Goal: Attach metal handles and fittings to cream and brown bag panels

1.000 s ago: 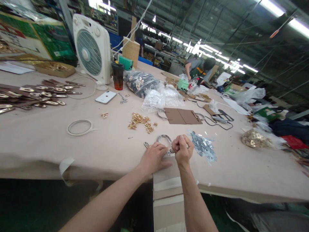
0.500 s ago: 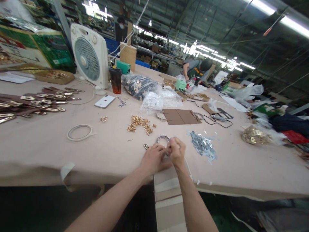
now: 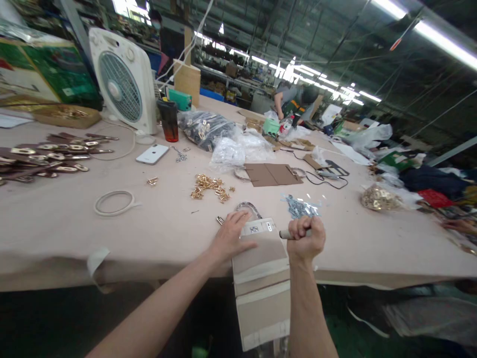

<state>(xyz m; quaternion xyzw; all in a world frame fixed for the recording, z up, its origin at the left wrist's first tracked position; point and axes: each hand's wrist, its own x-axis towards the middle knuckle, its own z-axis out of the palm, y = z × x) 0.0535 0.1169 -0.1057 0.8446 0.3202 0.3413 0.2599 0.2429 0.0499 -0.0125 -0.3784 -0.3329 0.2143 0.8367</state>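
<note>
A long beige bag panel (image 3: 261, 268) lies over the table's front edge, its lower part hanging down. Small metal fittings (image 3: 255, 229) show near its upper end, and a curved handle loop (image 3: 250, 206) sticks out beyond it. My left hand (image 3: 233, 233) rests on the panel's upper left side, thumb stretched apart from the fingers. To the right of the panel, my right hand (image 3: 307, 237) is wrapped round a short stick-like tool (image 3: 285, 234) pointing left; its exact kind cannot be made out. A small metal buckle-like piece (image 3: 220, 220) lies beside my left fingers.
Gold fittings (image 3: 209, 187) and a pile of small silver plates (image 3: 301, 205) lie beyond my hands. A brown panel (image 3: 274, 174), phone (image 3: 152, 154), cup (image 3: 169, 122) and fan (image 3: 122, 82) stand or lie farther back. Another person (image 3: 294, 102) leans over the table's far end.
My right hand has moved right, away from my left hand, and the tool in it now shows. My left hand has opened out, uncovering the panel's upper end and its fittings.
</note>
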